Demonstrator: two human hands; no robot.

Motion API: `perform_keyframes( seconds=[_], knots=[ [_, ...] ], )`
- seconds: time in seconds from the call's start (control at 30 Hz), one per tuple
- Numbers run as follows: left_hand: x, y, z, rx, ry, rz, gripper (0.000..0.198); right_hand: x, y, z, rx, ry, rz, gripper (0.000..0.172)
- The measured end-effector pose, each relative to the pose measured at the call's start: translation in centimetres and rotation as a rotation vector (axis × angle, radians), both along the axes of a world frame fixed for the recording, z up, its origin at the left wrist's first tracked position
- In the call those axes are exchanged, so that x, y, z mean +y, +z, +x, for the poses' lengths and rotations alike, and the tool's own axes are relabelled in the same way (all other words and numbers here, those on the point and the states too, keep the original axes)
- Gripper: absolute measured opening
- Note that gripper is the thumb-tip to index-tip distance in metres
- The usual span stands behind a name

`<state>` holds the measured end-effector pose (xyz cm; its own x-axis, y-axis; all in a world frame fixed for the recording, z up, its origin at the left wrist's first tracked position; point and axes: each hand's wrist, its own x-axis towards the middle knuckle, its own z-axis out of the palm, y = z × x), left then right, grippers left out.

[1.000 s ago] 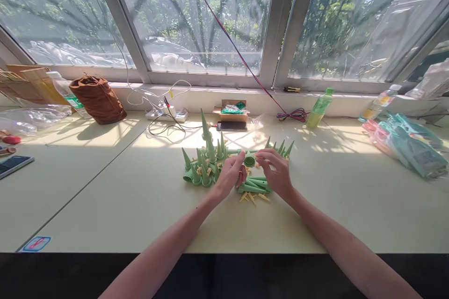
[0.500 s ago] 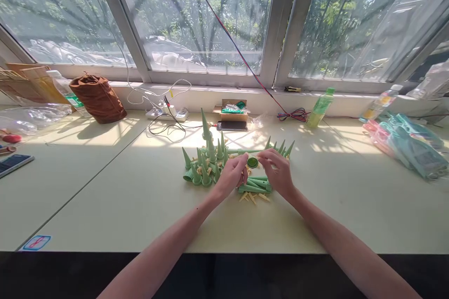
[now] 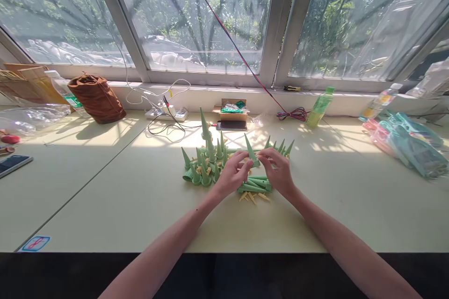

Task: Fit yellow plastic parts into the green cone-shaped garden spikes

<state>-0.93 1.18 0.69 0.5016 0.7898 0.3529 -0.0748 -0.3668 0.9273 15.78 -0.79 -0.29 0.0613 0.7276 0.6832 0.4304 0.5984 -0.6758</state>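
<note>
My left hand (image 3: 236, 168) is closed round the wide lower end of a green plastic cone (image 3: 250, 148), whose tip points up and slightly left. My right hand (image 3: 278, 169) pinches just right of the cone's base; what sits between its fingertips is too small to make out. Below the hands lies a pile of green tapered tubes (image 3: 257, 183), with several small pale-yellow pegs (image 3: 250, 197) in front. Left of my left hand, a cluster of green cones (image 3: 201, 175) stands upright among yellowish bits. More green cones (image 3: 280, 146) rise behind my right hand.
Behind the cones are a small open carton (image 3: 233, 108), a phone (image 3: 231, 125) and a power strip (image 3: 167, 113) with loose cables. A brown bag (image 3: 98, 98) stands left. To the right are a green bottle (image 3: 321, 107) and plastic-wrapped packs (image 3: 409, 142).
The cone has turned from its open round end facing me to tip upward. Left fingers have shifted round its base; my right hand stays nearly in place.
</note>
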Motion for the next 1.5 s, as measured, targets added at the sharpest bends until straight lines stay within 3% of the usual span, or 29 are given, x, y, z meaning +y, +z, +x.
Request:
perform_keyframes(
  seconds=[0.83, 1.23, 1.5],
  knots=[
    [-0.1, 0.2, -0.3, 0.171, 0.200, 0.343, 0.023, 0.0, 0.3, 0.0, -0.095, -0.053, 0.019, 0.013],
    [0.3, -0.3, -0.6, 0.228, 0.219, 0.515, 0.030, 0.2, 0.0, -0.1, -0.110, -0.073, 0.030, 0.014],
    [0.6, -1.0, -0.6, 0.277, 0.324, 0.629, 0.031, 0.1, -0.2, -0.3, -0.082, -0.092, -0.011, 0.014]
  ],
)
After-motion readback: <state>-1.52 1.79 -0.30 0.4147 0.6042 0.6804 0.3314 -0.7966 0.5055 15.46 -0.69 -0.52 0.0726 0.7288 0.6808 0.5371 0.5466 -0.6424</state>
